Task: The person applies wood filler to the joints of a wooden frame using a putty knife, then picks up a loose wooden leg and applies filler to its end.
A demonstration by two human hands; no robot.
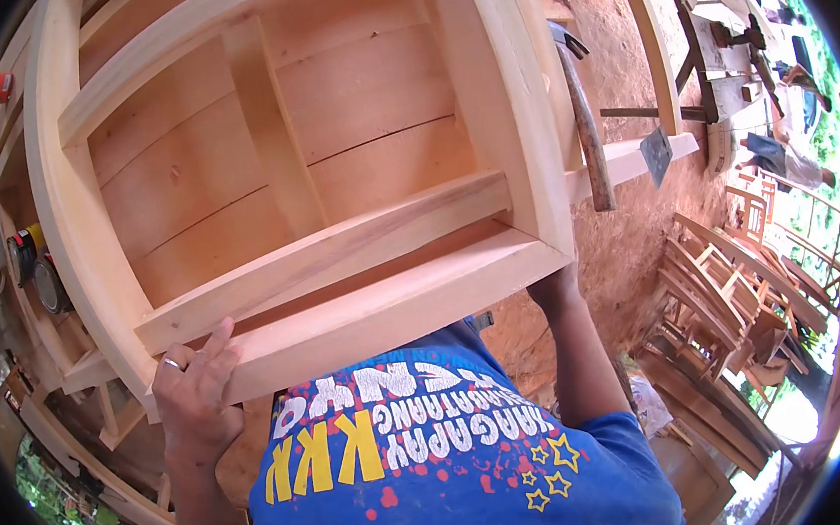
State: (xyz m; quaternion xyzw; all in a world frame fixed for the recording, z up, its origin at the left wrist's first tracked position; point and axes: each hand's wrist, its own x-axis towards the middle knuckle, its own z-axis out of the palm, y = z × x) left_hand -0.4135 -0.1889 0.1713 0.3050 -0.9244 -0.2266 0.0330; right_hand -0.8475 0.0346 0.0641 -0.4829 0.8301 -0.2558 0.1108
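Note:
A large pale wooden furniture frame [266, 334] with a boarded panel [180, 175] inside fills the upper left and middle, tilted before my body. My left hand [198, 393], a ring on one finger, is closed around its lower left corner, fingertips over the front rail. At the lower right corner, my right hand [556, 285] grips from beneath; its fingers are hidden behind the wood. Just beyond the frame's right side lies a claw hammer [588, 133] with a worn wooden handle, and near it a dark rectangular metal plate [655, 156].
Several wooden chairs [724, 286] are piled at the right. A power drill [739, 36] sits on a workbench at the upper right, with a person [788, 163] nearby. Cans [51, 283] stand at the left among wooden parts. The ground [609, 238] is reddish dirt.

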